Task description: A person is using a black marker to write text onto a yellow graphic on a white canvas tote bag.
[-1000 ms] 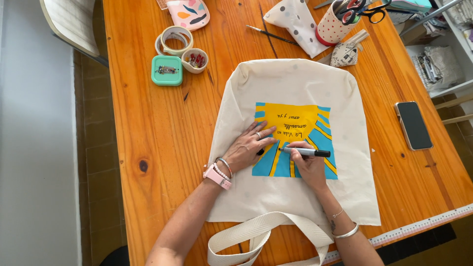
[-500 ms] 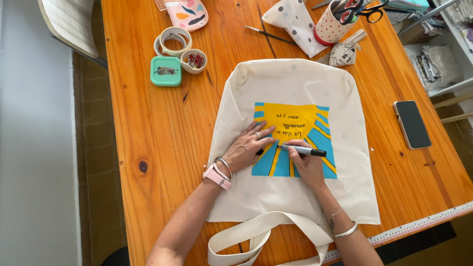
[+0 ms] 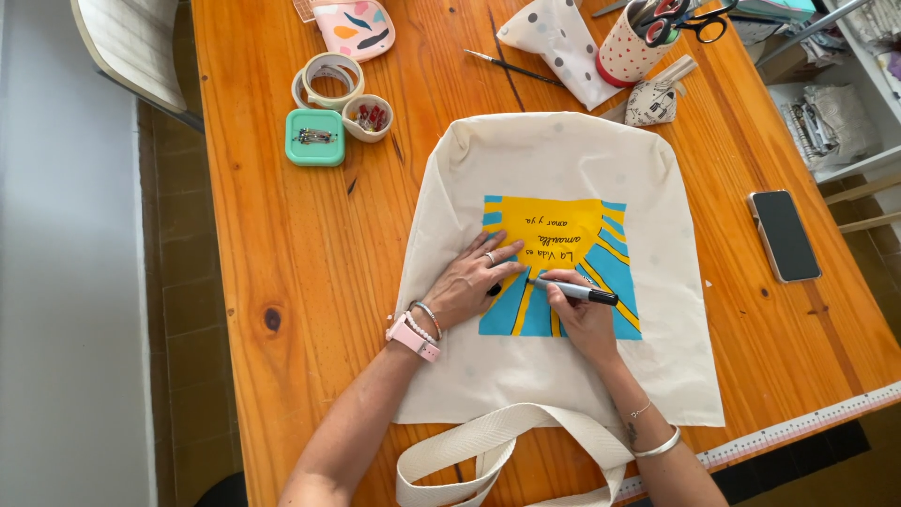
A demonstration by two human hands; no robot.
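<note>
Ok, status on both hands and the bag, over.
Left hand flat on tote bag, pinning it. Right hand grips black marker, tip at yellow-and-blue print. Nothing obstructing.

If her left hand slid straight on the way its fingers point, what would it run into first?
The left hand lies flat on the tote bag, fingers pointing up and right over the yellow and blue painted panel. Beyond the bag's far edge, probably the small patterned pouch.

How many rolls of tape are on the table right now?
1 roll of tape for sure, at the table's far left beside the mint green box and small bowl; another may lie hidden beneath it.
</note>
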